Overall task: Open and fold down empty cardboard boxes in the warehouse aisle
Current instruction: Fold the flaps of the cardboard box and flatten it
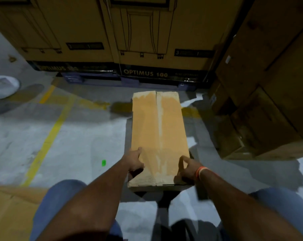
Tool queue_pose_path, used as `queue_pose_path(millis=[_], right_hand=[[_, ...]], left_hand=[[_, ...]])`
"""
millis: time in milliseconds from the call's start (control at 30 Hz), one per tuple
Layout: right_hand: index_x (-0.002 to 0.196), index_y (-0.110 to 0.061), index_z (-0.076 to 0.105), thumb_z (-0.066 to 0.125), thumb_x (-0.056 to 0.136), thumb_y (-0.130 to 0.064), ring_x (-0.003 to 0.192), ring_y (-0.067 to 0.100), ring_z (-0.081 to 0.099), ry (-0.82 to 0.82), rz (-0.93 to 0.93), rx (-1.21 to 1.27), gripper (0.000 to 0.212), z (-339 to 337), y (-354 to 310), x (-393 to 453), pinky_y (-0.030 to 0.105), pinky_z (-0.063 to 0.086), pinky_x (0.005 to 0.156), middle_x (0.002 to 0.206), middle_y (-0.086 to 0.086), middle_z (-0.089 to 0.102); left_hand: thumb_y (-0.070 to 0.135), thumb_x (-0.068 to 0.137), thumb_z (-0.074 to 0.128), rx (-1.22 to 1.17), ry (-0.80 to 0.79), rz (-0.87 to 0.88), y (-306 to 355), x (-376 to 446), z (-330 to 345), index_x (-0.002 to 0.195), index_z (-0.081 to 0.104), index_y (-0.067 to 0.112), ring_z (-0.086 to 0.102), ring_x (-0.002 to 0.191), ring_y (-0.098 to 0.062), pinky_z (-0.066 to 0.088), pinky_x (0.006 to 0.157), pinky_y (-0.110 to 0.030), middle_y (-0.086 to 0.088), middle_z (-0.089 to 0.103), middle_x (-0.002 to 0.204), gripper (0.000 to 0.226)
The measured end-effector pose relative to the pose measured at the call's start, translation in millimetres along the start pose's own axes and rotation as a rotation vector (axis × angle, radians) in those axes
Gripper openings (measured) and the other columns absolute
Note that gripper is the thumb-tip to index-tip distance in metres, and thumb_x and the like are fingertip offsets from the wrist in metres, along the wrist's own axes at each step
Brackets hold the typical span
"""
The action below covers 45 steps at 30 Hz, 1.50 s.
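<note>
A long, narrow cardboard box (158, 129) lies on the concrete floor in front of me, its two top flaps closed along a centre seam with pale tape residue. My left hand (134, 161) grips the box's near left edge, thumb on the top face and fingers curled down the side. My right hand (188, 169), with an orange band at the wrist, grips the near right edge in the same way, thumb on top.
Large printed cartons marked OPTIMUS 100 (145, 73) stand on a pallet straight ahead. More stacked cartons (261, 94) crowd the right. Flattened cardboard (10, 209) lies at lower left. Yellow floor lines (48, 138) run on the left, and another person's white shoe (3, 86) shows at far left.
</note>
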State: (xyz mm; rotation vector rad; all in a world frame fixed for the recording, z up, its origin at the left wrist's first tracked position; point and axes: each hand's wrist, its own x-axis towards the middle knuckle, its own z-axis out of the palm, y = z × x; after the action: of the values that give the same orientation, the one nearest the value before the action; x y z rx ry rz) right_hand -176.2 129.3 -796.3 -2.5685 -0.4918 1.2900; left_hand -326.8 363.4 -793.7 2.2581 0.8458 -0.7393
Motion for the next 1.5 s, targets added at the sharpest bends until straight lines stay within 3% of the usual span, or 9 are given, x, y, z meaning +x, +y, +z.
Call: queue_pose_path(millis=[100,300,533,800,1067,1267,1500], right_hand=[[0.161,-0.023,0.02,0.078,0.076,-0.031,0.128,0.034,0.053,-0.041,-0.066,-0.044,0.103,8.7,1.0,-25.1,0.034,0.048,0.101,0.146,0.017,0.048],[0.158,-0.02,0.027,0.074,0.084,-0.026,0.126,0.03,0.053,0.13,-0.131,-0.02,0.088,30.1,1.5,-71.6,0.034,0.049,0.103,0.144,0.012,0.049],[0.159,-0.023,0.027,0.072,0.089,-0.023,0.142,0.032,0.038,0.25,-0.211,-0.033,0.083,24.4,-4.5,-107.1,0.032,0.034,0.115,0.16,0.014,0.029],[0.158,-0.025,0.029,0.071,0.091,-0.025,0.141,0.031,0.04,0.308,-0.188,-0.008,0.078,19.1,2.2,-94.1,0.033,0.033,0.115,0.162,0.015,0.027],[0.16,-0.028,0.021,0.071,0.091,-0.029,0.133,0.034,0.046,0.249,-0.112,0.115,0.085,16.8,15.9,-36.8,0.039,0.036,0.116,0.158,0.016,0.028],[0.161,-0.035,0.009,0.073,0.089,-0.04,0.139,0.042,0.039,0.171,-0.054,0.148,0.097,14.1,-3.0,20.0,0.045,0.035,0.116,0.16,0.022,0.019],[0.158,-0.045,0.001,0.08,0.082,-0.036,0.139,0.037,0.037,0.189,-0.101,0.235,0.11,33.6,1.3,45.9,0.041,0.031,0.118,0.156,0.01,0.013]], left_hand=[[0.041,0.094,0.07,0.063,-0.021,0.018,4.8,-30.5,1.5,0.163,0.012,0.011,0.038,0.143,-0.036,0.04,0.11,-0.035,-0.021,0.036,0.159,0.095],[0.039,0.099,0.064,0.147,-0.005,0.124,12.7,-88.5,6.9,0.163,0.017,0.015,0.025,0.151,-0.033,0.027,0.117,-0.034,-0.017,0.019,0.166,0.082],[0.037,0.098,0.066,0.093,0.06,0.142,3.1,-117.5,-4.1,0.162,0.022,0.013,0.028,0.151,-0.03,0.029,0.119,-0.037,-0.012,0.026,0.166,0.081],[0.04,0.095,0.069,0.03,0.174,0.146,-2.6,-87.8,-2.7,0.161,0.028,0.018,0.031,0.148,-0.034,0.032,0.116,-0.035,-0.019,0.027,0.163,0.08],[0.054,0.076,0.079,-0.226,0.237,-0.069,-12.1,-5.9,3.1,0.16,0.024,0.031,0.056,0.124,-0.036,0.05,0.105,-0.044,-0.019,0.045,0.146,0.104],[0.043,0.088,0.077,-0.332,0.166,-0.172,-3.8,34.4,15.9,0.163,0.003,0.033,0.046,0.137,-0.038,0.041,0.112,-0.037,-0.023,0.037,0.155,0.105],[0.034,0.085,0.081,-0.32,0.205,-0.089,-7.1,60.3,38.0,0.159,0.007,0.048,0.047,0.134,-0.037,0.037,0.116,-0.036,-0.024,0.025,0.151,0.105]])
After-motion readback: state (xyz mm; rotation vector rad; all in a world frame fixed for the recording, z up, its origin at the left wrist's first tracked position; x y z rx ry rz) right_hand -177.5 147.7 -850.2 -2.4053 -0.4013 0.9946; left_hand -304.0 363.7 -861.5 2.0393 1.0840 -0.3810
